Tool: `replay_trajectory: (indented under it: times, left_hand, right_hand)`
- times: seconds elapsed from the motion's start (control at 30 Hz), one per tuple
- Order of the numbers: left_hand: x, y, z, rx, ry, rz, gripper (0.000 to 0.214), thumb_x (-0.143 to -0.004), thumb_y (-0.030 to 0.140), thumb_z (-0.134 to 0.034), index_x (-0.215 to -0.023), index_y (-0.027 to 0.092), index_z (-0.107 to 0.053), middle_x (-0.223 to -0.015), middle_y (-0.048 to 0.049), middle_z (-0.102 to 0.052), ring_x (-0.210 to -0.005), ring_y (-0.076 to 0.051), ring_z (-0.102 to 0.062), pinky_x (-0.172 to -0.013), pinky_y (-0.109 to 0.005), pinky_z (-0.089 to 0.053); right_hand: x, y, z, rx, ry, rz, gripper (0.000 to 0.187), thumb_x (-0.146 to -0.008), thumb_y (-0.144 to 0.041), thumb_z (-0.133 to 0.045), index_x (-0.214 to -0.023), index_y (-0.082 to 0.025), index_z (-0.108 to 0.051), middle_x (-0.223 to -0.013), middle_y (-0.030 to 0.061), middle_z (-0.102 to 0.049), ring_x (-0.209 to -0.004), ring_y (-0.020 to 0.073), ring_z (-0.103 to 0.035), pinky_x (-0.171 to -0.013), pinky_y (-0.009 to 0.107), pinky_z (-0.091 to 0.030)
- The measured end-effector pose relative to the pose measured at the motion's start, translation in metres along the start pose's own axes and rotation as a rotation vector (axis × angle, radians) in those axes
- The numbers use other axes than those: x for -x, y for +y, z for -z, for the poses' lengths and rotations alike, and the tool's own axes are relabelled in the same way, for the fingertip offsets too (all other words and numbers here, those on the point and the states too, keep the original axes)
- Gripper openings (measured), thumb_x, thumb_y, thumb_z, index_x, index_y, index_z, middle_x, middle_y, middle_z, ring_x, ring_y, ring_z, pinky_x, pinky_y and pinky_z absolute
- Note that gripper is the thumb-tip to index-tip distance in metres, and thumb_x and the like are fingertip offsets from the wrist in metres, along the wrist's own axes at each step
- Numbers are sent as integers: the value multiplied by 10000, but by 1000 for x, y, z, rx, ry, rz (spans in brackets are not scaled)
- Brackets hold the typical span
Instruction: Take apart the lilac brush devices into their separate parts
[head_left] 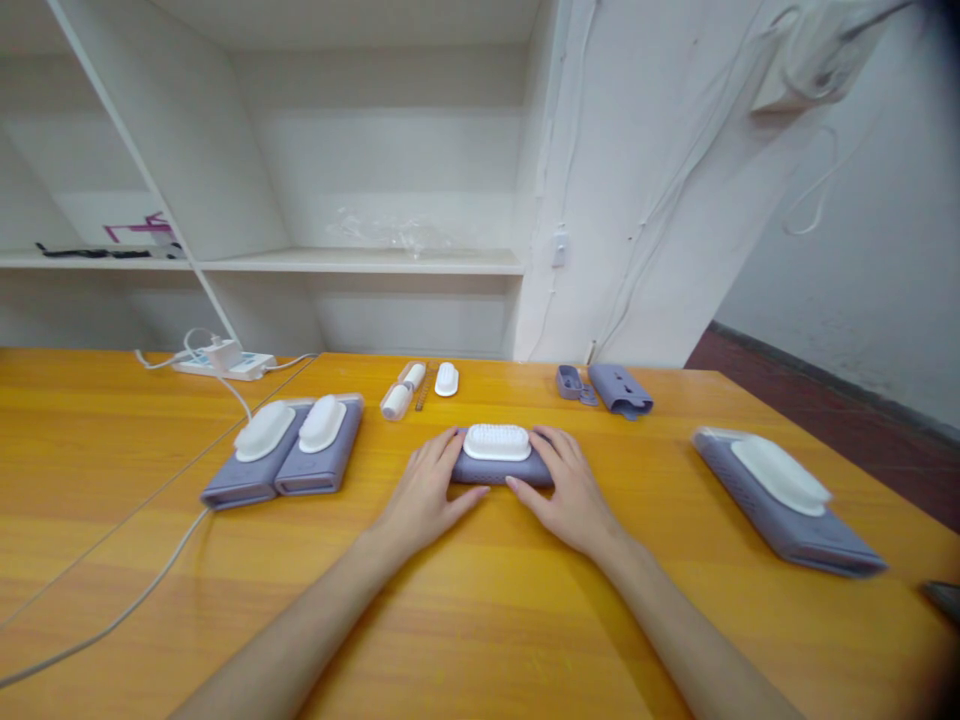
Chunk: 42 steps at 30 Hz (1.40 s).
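We are holding the purple case (504, 474) by its ends, on the table (517, 610) straight ahead, with the white nubbed piece (496, 442) resting lengthwise on top. Our left hand (427, 480) and right hand (571, 485) are each spanning an end, fingers partly curled with the thumb along the near edge (how hard we are pressing, we cannot tell). We seem to be steadying or lining up this stack. Whatever shift we are making next, it is probably calling for both hands to work together, level and gentle, since the white piece could slide. Off to our right, another purple case (789, 532) is lying well apart.
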<state>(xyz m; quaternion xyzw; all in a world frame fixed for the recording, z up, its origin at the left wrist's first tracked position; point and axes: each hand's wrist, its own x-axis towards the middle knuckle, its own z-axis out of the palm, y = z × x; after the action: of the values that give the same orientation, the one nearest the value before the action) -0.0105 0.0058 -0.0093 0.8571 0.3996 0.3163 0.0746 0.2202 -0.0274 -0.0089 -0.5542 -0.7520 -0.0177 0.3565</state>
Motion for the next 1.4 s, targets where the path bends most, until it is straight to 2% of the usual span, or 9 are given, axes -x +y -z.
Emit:
replay_trajectory:
  times: [0.13, 0.3, 0.47, 0.6, 0.87, 1.17, 1.4]
  left_hand:
    - [2, -5, -4, -27, 0, 14, 698, -810, 500, -591, -1393, 208, -342, -1409, -148, -418, -1285, -296, -411, -1042, -480, -364]
    - [0, -10, -7, 45, 25, -4, 742, -756, 453, -675, -1388, 226, -361, -1426, -141, -410, -1305, -295, -399, -1056, -493, -358]
    - [-4, -13, -8, 138, 44, -39, 685, -751, 343, -704, -1359, 208, -419, -1438, -143, -401, -1344, -276, -353, -1094, -502, -317]
    - [-8, -11, -8, 186, 39, -18, 644, -746, 275, -705, -1335, 190, -459, -1439, -146, -400, -1351, -269, -346, -1108, -513, -296]
    - [-13, -7, -10, 256, 29, 52, 667, -704, 245, -730, -1324, 194, -489, -1417, -141, -429, -1336, -282, -369, -1108, -537, -286]
    - [-13, -3, -10, 338, 23, 107, 650, -705, 208, -720, -1317, 200, -500, -1413, -125, -439, -1330, -271, -381, -1117, -528, -281]
    - [-11, -2, -12, 389, 17, 105, 664, -691, 216, -745, -1310, 211, -505, -1404, -113, -455, -1312, -258, -411, -1117, -506, -292]
  right_hand:
    - [0, -4, 2, -17, -6, -36, 569, -755, -455, -654, -1251, -215, -513, -1245, 122, -495, -1179, 295, -449, -1024, 487, -378]
    - [2, -3, -5, -126, -122, -138, 731, -762, -452, -648, -1392, -237, -345, -1408, 112, -327, -1306, 277, -350, -1091, 450, -314]
    - [3, -1, -7, -188, -150, -149, 824, -796, -426, -627, -1466, -232, -189, -1390, 114, -317, -1321, 256, -326, -1110, 430, -282]
    - [4, -1, -7, -201, -151, -148, 854, -794, -410, -633, -1478, -242, -150, -1367, 103, -319, -1313, 245, -331, -1114, 415, -273]
    - [3, 2, -9, -216, -151, -155, 823, -785, -384, -647, -1464, -253, -200, -1358, 97, -306, -1303, 259, -331, -1110, 428, -279]
    - [1, 1, -6, -194, -146, -106, 632, -786, -405, -642, -1352, -243, -412, -1288, 100, -364, -1257, 271, -372, -1081, 438, -323]
    - [-3, 7, -10, -229, -34, -172, 510, -876, -446, -503, -1304, -169, -482, -1169, 117, -454, -1152, 252, -460, -1043, 436, -363]
